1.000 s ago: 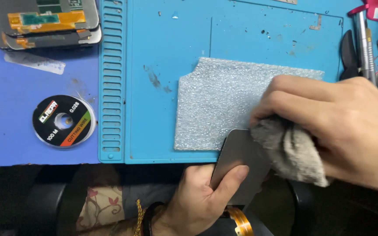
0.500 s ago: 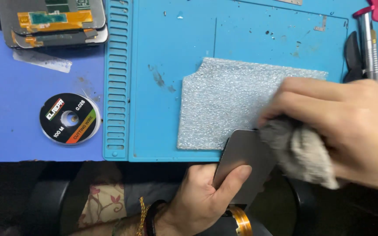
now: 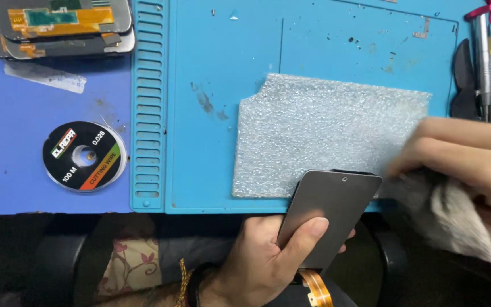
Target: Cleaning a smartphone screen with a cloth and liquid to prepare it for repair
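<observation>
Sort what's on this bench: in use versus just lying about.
In use: left hand holding grey screen panel; right hand with grey cloth; foam sheet.
Lying about: wire spool, stacked screens, tape strip, hand tools.

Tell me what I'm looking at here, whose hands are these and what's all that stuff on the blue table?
This picture comes from a camera worn on a person's head, looking down at their own two hands. The left hand holds a flat grey phone screen panel with an orange ribbon cable hanging from its bottom end. The right hand grips a grey cloth just beside the panel; it looks blurry. Under them lies a light blue work mat with a sheet of silvery bubble padding on it. To the left sits a round black spool of wire, and above it a stack of other screen panels. Some tools lie at the right edge.
</observation>
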